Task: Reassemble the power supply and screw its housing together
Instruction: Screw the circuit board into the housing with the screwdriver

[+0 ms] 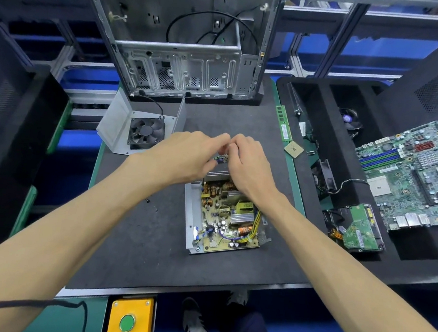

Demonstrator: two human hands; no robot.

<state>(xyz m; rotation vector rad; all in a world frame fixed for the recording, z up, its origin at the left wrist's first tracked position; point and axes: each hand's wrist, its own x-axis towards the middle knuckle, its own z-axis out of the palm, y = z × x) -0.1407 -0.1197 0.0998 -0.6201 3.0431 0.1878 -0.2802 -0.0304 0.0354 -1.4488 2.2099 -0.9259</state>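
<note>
Here, both hands meet over the far end of the open power supply on the table.

The left hand and right hand curl their fingertips together, pinching a small white connector with short coloured wires, held just above the supply's far edge. Below the hands, the power supply lies flat near the table's middle, its circuit board facing up in its metal tray, its long axis running from near to far and leaning slightly left at the far end. Farther left, the fan cover lies beside the computer case. To the right lie a memory stick, a processor and a motherboard.
</note>
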